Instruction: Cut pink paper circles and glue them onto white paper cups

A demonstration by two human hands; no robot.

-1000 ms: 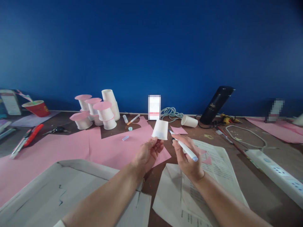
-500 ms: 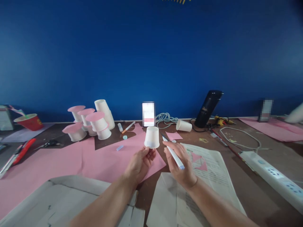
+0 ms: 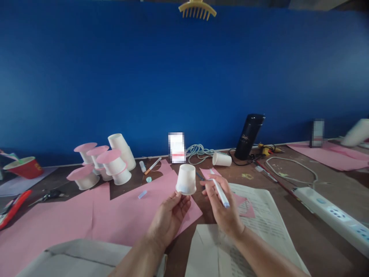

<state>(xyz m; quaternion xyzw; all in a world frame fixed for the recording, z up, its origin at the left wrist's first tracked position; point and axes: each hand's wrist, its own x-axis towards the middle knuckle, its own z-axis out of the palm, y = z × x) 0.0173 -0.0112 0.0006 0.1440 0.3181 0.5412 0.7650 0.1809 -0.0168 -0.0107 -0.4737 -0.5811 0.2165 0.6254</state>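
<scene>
My left hand [image 3: 170, 214] pinches the rim of a small white paper cup [image 3: 186, 179], held upside down above a large pink paper sheet [image 3: 115, 211]. Just to its right, my right hand [image 3: 220, 206] is closed around a white marker with a blue end [image 3: 220, 191], its tip pointing toward the cup and a little apart from it. A printed paper sheet [image 3: 259, 219] lies under the right hand.
Several upturned white cups with pink discs [image 3: 98, 161] stand at the back left. A lying cup [image 3: 221, 159], a black flask [image 3: 249, 136], cables [image 3: 198, 150] and a white power strip [image 3: 331, 215] lie to the right. A red cup [image 3: 21, 167] and scissors [image 3: 46, 197] sit far left.
The camera has tilted up, so the table sits lower in view. Both hands keep the cup and marker; the marker tip has drawn slightly back from the cup.
</scene>
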